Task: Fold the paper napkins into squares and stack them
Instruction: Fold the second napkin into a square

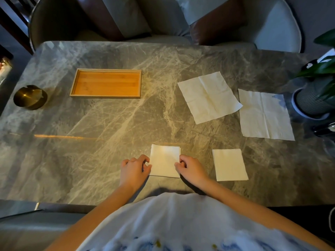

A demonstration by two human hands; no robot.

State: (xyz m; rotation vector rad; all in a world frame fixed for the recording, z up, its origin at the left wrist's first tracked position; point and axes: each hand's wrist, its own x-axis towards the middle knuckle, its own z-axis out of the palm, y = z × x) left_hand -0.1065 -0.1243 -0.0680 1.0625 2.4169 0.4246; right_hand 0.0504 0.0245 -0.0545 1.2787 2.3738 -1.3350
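A folded square white napkin [164, 160] lies near the table's front edge. My left hand [135, 168] pinches its left edge, and my right hand [190, 166] pinches its right edge. A second folded square napkin [229, 164] rests flat just to the right, apart from both hands. Two unfolded napkins lie further back on the right: one tilted [209, 96] and one beside it [265, 115].
A wooden tray [106, 96] sits at the back left of the grey marble table [90, 133]. A brass ashtray [30, 97] is at the far left. A potted plant [311, 100] stands at the right edge. Chairs line the far side.
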